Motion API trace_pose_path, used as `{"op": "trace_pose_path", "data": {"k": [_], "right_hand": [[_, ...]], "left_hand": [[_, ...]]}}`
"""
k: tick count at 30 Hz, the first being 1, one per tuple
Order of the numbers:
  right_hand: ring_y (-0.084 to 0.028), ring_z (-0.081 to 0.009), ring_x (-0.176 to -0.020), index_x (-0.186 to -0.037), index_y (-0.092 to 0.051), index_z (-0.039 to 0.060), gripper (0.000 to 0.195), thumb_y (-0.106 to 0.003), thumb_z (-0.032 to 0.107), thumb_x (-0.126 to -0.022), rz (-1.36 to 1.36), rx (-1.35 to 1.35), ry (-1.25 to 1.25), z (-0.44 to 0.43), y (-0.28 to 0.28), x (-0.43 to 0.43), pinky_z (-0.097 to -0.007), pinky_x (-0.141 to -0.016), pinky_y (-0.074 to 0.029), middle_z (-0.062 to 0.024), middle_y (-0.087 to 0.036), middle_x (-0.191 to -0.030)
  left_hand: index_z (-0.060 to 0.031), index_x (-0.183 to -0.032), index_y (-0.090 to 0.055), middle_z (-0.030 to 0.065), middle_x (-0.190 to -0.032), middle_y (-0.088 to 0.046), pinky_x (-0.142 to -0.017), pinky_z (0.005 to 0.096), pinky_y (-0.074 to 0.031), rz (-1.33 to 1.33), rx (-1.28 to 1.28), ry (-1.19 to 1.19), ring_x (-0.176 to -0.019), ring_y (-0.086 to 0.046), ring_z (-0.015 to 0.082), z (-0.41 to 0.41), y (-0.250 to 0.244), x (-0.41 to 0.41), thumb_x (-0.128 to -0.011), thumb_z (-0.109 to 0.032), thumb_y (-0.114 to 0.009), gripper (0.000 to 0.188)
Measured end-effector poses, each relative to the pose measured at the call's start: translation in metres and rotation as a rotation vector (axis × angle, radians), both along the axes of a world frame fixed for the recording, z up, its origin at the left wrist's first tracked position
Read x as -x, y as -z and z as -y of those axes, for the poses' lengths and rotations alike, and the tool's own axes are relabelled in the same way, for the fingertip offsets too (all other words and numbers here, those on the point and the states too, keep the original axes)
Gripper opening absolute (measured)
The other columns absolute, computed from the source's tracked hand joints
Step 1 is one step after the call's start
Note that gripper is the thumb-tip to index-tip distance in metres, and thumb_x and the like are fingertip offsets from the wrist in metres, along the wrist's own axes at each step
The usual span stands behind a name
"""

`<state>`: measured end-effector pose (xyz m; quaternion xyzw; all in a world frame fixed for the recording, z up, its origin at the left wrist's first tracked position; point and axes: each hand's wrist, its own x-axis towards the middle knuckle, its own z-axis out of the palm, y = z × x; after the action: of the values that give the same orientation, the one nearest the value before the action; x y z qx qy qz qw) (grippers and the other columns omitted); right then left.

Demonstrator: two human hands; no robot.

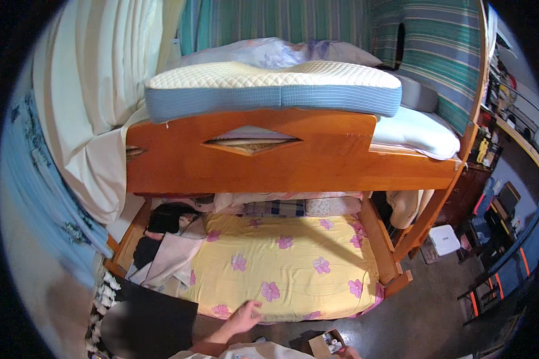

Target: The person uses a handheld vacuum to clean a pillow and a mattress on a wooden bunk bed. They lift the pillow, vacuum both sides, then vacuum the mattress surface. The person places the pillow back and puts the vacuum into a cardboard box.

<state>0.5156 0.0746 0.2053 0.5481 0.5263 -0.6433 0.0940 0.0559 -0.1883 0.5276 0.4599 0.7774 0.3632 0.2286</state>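
At the bottom edge, my right hand (350, 353) grips the side of a small open cardboard box (319, 347). Inside it lie small white and dark items (331, 341), too small to make out. My left hand (246, 317) is empty, its fingers loosely bent and apart, over the near edge of the lower bunk. That bunk carries a yellow sheet with pink flowers (292, 264). Above it rises the orange-brown wooden guard board (251, 170) of the upper bunk. A quilted white and blue foam cushion (274, 94) lies across the top of the board.
Bunched cloth and dark garments (166, 251) lie at the bunk's left. A black panel (161, 309) stands lower left, partly blurred. Cream curtains (99, 89) hang at left. On the floor (413, 323) at right are a white box-like stool (444, 240) and a folding chair (498, 278).
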Motion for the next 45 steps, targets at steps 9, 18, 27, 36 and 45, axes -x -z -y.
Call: {"op": "trace_pose_path", "data": {"k": [9, 18, 27, 36, 45], "right_hand": [[-0.068, -0.0399, -0.094, -0.111, -0.065, 0.0042, 0.041, -0.064, 0.041, -0.093, 0.106, -0.749, -0.408, -0.001, -0.055, 0.095, -0.0498, -0.081, -0.054, -0.0228, -0.071, -0.107], [-0.070, -0.0398, -0.098, -0.111, -0.073, 0.0075, 0.038, -0.068, 0.038, -0.089, 0.053, -0.506, -0.280, 0.094, -0.107, 0.069, -0.0462, -0.085, -0.056, -0.0195, -0.074, -0.105], [-0.071, -0.0396, -0.099, -0.116, -0.070, 0.0060, 0.043, -0.069, 0.037, -0.086, 0.293, -0.182, 0.011, 0.164, -0.078, -0.033, -0.0451, -0.089, -0.056, -0.0192, -0.075, -0.106], [-0.062, -0.0425, -0.119, -0.128, -0.063, -0.0009, 0.060, -0.072, 0.039, -0.084, 0.394, -0.231, 0.516, 0.116, 0.169, -0.055, -0.0455, -0.103, -0.050, -0.0270, -0.063, -0.127], [-0.071, -0.0330, -0.095, -0.128, -0.058, 0.0016, 0.066, -0.078, 0.046, -0.084, 0.326, -0.474, 1.067, 0.023, 0.338, -0.070, -0.0430, -0.085, -0.056, -0.0193, -0.072, -0.103]], "left_hand": [[-0.0019, -0.128, -0.060, 0.0091, -0.117, -0.067, -0.097, 0.0341, -0.051, -0.113, -0.375, 0.017, -0.108, -0.065, 0.0197, -0.077, -0.181, 0.083, -0.091, 0.000, -0.068, 0.037], [0.0010, -0.130, -0.058, 0.0147, -0.121, -0.067, -0.098, 0.0353, -0.050, -0.016, -0.136, 0.068, -0.110, -0.066, 0.0242, -0.081, -0.183, 0.046, -0.097, -0.007, -0.067, 0.036], [-0.0035, -0.138, -0.055, 0.0191, -0.124, -0.068, -0.097, 0.0430, -0.052, 0.135, 0.607, 0.727, -0.114, -0.066, 0.0347, -0.068, -0.021, -0.059, -0.091, -0.022, -0.076, 0.055], [0.0010, -0.138, -0.051, 0.0199, -0.124, -0.063, -0.096, 0.0408, -0.052, 0.134, 0.646, 0.802, -0.112, -0.065, 0.0325, -0.165, 0.392, -0.107, -0.092, -0.017, -0.073, 0.054], [-0.0085, -0.148, -0.047, 0.0118, -0.152, -0.047, -0.116, 0.0441, -0.041, -0.078, 0.317, 0.963, -0.136, -0.048, 0.0374, -0.334, 0.613, -0.250, -0.088, -0.019, -0.072, 0.066]]}}
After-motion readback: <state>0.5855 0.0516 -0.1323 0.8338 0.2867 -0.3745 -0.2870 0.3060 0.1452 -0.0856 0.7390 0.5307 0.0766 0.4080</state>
